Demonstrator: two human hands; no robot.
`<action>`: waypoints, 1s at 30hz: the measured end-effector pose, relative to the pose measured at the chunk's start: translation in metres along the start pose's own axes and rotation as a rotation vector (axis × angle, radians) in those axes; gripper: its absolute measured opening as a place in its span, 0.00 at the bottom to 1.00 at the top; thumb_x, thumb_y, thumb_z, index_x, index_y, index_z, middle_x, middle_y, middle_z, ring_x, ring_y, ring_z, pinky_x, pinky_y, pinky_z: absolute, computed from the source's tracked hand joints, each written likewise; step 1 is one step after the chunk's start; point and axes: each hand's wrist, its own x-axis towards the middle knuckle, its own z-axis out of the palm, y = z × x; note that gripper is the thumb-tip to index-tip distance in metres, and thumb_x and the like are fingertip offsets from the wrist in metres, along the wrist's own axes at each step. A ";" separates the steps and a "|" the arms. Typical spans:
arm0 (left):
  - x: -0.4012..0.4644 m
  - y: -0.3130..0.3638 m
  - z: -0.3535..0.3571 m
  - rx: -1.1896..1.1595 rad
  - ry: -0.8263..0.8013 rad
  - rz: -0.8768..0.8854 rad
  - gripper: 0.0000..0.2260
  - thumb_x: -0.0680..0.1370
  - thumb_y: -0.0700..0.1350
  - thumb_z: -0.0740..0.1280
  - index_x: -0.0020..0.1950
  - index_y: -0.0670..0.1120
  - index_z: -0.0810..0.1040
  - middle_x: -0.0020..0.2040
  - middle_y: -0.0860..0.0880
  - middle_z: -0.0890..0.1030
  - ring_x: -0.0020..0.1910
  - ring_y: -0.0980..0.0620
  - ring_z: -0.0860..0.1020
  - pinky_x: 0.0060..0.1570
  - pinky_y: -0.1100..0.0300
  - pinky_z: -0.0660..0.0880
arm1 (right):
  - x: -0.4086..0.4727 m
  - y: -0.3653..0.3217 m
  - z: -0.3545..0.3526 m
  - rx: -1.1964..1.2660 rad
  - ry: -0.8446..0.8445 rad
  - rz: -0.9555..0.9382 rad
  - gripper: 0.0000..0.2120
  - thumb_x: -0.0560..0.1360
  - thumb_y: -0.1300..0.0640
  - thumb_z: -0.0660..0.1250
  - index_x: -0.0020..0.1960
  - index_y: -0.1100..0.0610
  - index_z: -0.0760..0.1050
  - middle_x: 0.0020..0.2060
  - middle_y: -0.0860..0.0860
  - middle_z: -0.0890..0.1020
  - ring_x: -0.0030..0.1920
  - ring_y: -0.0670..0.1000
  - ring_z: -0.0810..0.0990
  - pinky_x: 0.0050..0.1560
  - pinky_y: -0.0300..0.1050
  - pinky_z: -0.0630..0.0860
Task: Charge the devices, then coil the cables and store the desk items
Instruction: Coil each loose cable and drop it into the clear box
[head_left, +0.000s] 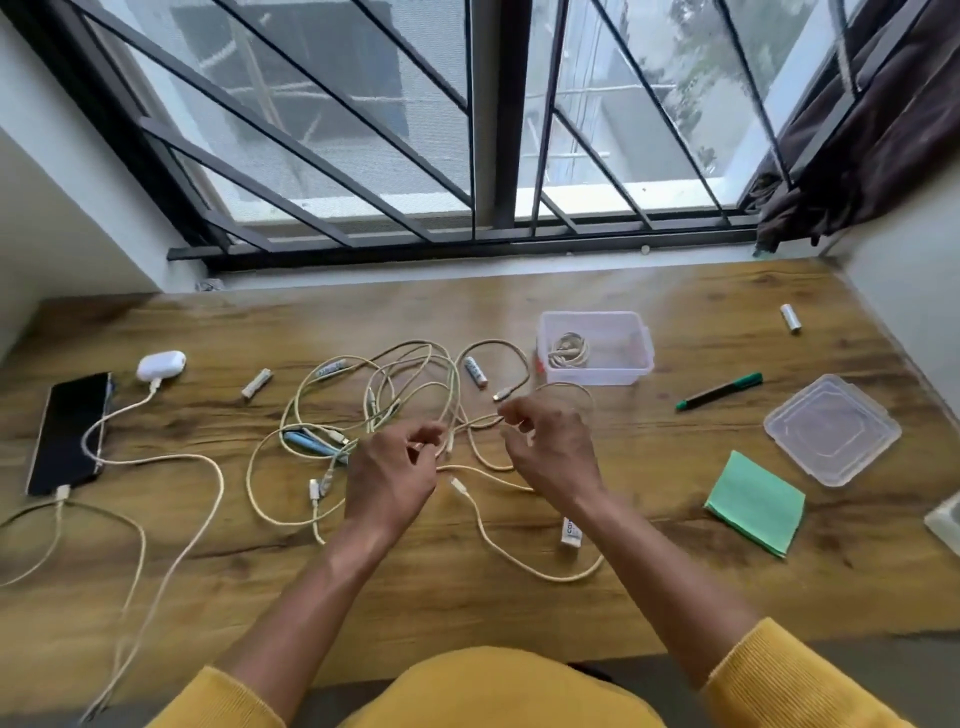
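Note:
A tangle of cream cables (395, 395) lies mid-desk. My left hand (395, 473) pinches one strand near its fingertips, and my right hand (550, 447) grips another part of the cable a little to the right. A black phone (70, 431) lies at the left with a cable plugged into its near end. Behind it a white earbud case (161, 365) also has a cable plugged in. A clear plastic box (631, 358) behind my right hand holds one coiled cable (570, 352). Several batteries (475, 371) lie among and around the cables.
The box's clear lid (831, 428) lies at the right, with a green sticky-note pad (756, 501) in front of it. A green-capped marker (719, 391) lies between box and lid. A blue pen (311, 444) sits under the tangle. One battery (789, 318) rests far right by the window.

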 end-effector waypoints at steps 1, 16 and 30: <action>-0.002 -0.005 -0.007 -0.004 0.018 0.010 0.12 0.78 0.39 0.73 0.59 0.53 0.88 0.51 0.57 0.88 0.46 0.60 0.85 0.50 0.58 0.84 | -0.003 -0.004 0.007 -0.038 -0.082 0.012 0.10 0.75 0.57 0.73 0.55 0.50 0.85 0.46 0.45 0.85 0.48 0.48 0.83 0.50 0.49 0.80; -0.005 -0.026 -0.043 -0.225 0.068 0.104 0.11 0.82 0.40 0.70 0.59 0.52 0.87 0.52 0.59 0.87 0.52 0.63 0.84 0.51 0.57 0.83 | -0.027 -0.051 0.044 -0.506 -0.481 0.122 0.08 0.79 0.47 0.65 0.49 0.50 0.78 0.51 0.53 0.83 0.52 0.58 0.82 0.49 0.52 0.79; -0.023 0.053 0.022 -0.869 -0.674 0.109 0.16 0.82 0.35 0.71 0.70 0.37 0.78 0.66 0.42 0.84 0.68 0.45 0.81 0.66 0.54 0.78 | 0.006 -0.102 -0.074 0.424 -0.161 -0.036 0.06 0.86 0.55 0.64 0.57 0.54 0.79 0.28 0.44 0.74 0.28 0.42 0.71 0.30 0.40 0.70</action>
